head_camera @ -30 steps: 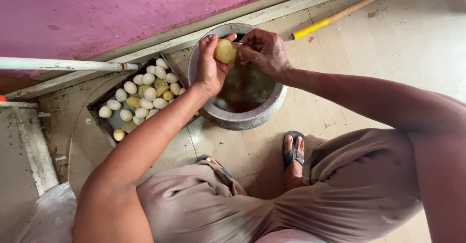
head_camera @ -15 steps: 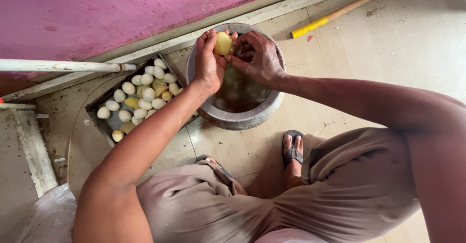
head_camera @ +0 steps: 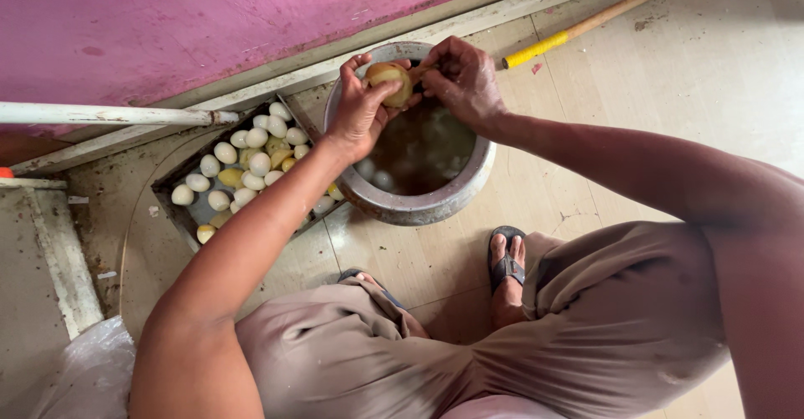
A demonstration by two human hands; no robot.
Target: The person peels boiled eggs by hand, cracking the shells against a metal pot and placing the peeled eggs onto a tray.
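Head view, upper centre: the left hand (head_camera: pixel 358 113) is curled round a potato (head_camera: pixel 390 83), fingers and thumb closed on it, holding it above the far rim of the pot.
Right hand: the right hand (head_camera: pixel 463 80) sits just right of the potato, fingers bunched and pressed against its right side; a thin brownish piece shows between fingertips and potato, but whether it is a tool or peel cannot be told.
Potato: yellow-brown, partly covered by both hands, in the air over the pot, not resting on anything.
Pot: a round dull metal pot (head_camera: pixel 416 208) stands on the floor at centre frame, under both hands; its inside is dark with liquid and a few pale shapes show in it.
Tray: a shallow dark tray (head_camera: pixel 167 193) lies left of the pot, touching or nearly touching it, filled with pale peeled potatoes (head_camera: pixel 248 161) and a few yellower ones.
Upper frame: a pink wall (head_camera: pixel 209 25) with a white pipe (head_camera: pixel 109 115) at the left, and a yellow-and-wood stick (head_camera: pixel 586 22) lying along the floor at upper right.
Lower frame: the person's bent knees in beige trousers (head_camera: pixel 502 344), one foot in a dark sandal (head_camera: pixel 506 262) just below the pot.
Lower left corner: a crumpled clear plastic bag (head_camera: pixel 84 377).
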